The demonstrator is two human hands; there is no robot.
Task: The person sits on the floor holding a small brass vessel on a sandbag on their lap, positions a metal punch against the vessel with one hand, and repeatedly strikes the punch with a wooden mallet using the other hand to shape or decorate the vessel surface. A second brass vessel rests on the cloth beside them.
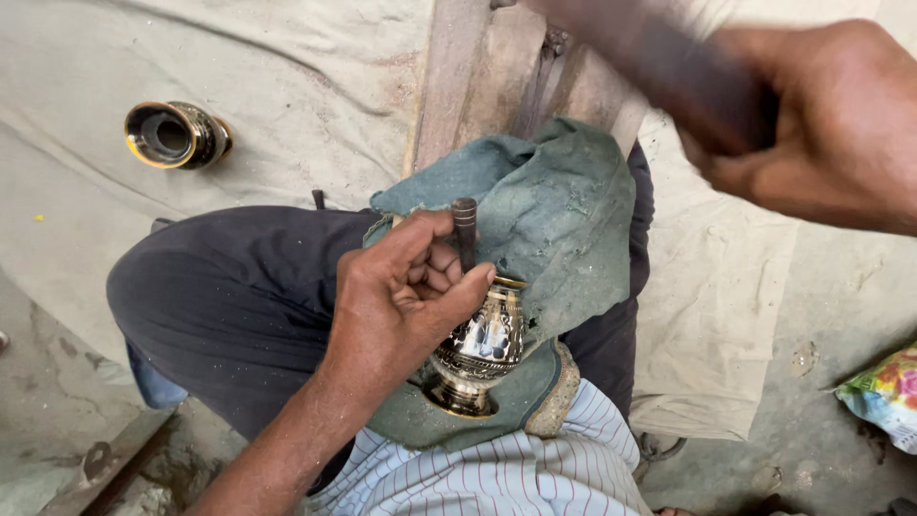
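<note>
Seen from above: seated worker, dark trousers (229, 296) and striped shirt (535, 468), with a green cloth (564, 210) draped over the lap and a wooden block (487, 67) beyond the knee. Brass vase (482, 349) lying on the cloth, engraved black-and-gold body, foot toward the torso and mouth toward the block — long axis running roughly away from the body, tilted slightly right. Left hand (411, 296) closed around a short dark punch (465, 229), thumb and fingers pinching its shaft just above the vase's neck; punch upright, tip hidden behind the fingers, contact with the brass not discernible. Right hand (821, 124) raised at upper right, well apart from the vase, fist wrapped on a dark handle (688, 76) — blurred, head of the tool out of view. Left hand therefore much the nearer to the vase, right hand above and to its right. Second brass vessel (177, 134) on the canvas sheet (287, 76) at far left; patterned bag (888, 392) at the right edge.
</note>
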